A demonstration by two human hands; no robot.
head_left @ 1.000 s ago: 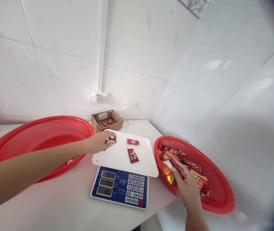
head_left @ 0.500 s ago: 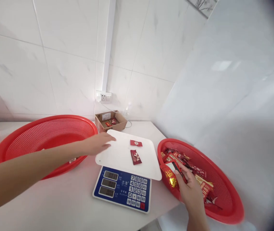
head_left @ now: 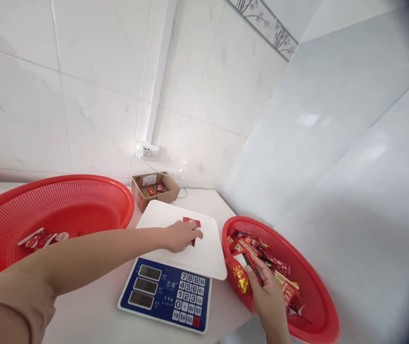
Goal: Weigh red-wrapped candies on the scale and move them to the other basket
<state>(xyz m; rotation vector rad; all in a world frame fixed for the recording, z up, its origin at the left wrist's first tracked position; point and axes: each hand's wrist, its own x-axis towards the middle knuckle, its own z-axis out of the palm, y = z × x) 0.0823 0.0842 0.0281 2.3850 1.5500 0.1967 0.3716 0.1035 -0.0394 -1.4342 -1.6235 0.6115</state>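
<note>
My left hand (head_left: pixel 184 237) is on the white tray (head_left: pixel 166 253) of a blue digital scale (head_left: pixel 164 296). Its fingers curl down over a small dark red wrapped packet (head_left: pixel 193 242), mostly hidden beneath them. A brighter red packet (head_left: pixel 197 222) lies just behind the fingertips. At the right, my right hand (head_left: pixel 267 286) is at the near rim of a red plastic basket (head_left: pixel 315 286), closed on a red bag with gold print (head_left: pixel 240 277). White and black show at the bag's upper edge.
Several red and cream packets (head_left: pixel 286 289) lie in the right basket. A larger red basket (head_left: pixel 82 184) at the left holds a few packets (head_left: pixel 37 239). Behind the scale are a small cardboard box (head_left: pixel 154 196) with packets, a clear bottle (head_left: pixel 182 172) and a wall socket (head_left: pixel 147 152).
My left hand has moved right, from the tray's left edge onto the dark red packet. My right hand still grips the red bag. The camera view has shifted, showing more of the left basket's contents.
</note>
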